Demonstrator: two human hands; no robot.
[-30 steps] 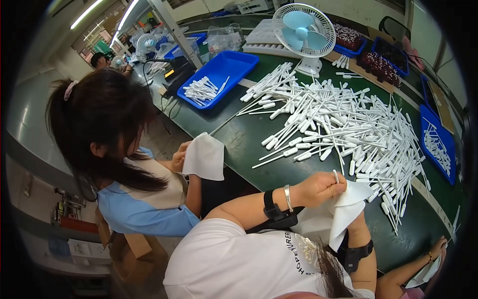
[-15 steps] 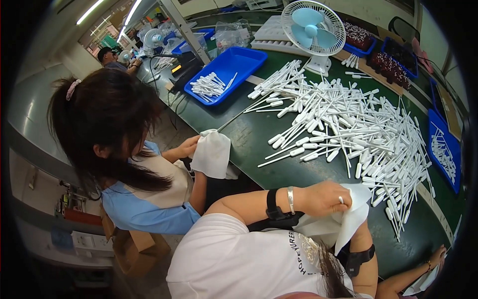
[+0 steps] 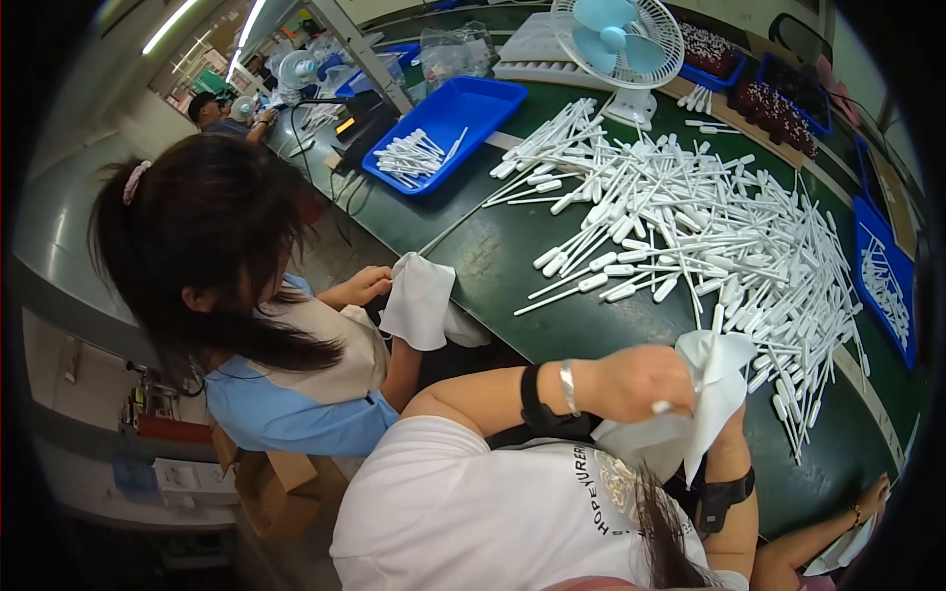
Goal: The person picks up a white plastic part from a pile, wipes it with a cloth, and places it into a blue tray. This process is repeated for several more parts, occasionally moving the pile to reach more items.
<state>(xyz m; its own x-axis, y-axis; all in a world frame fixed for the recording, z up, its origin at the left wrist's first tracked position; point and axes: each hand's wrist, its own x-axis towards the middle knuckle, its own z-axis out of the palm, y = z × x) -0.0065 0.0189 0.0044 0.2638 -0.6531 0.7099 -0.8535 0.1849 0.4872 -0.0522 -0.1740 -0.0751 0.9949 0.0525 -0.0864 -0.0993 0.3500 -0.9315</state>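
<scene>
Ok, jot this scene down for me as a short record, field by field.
Left hand: closed around a small white item, beside a white cloth
Right hand: hidden behind that cloth
Bench: green, heaped with white pipettes
Blue tray, left of the heap: more white pipettes
Fan: light-blue blades, beyond the heap
Neighbour on the left: hand at another white cloth

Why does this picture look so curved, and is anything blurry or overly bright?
In the head view, the fisheye lens bends the pale strip on the green table and leaves a black, rounded border; in that same head view, the left hand looks slightly smeared, probably from motion; at the head view's upper left, ceiling tube lights glare nearly white.
</scene>
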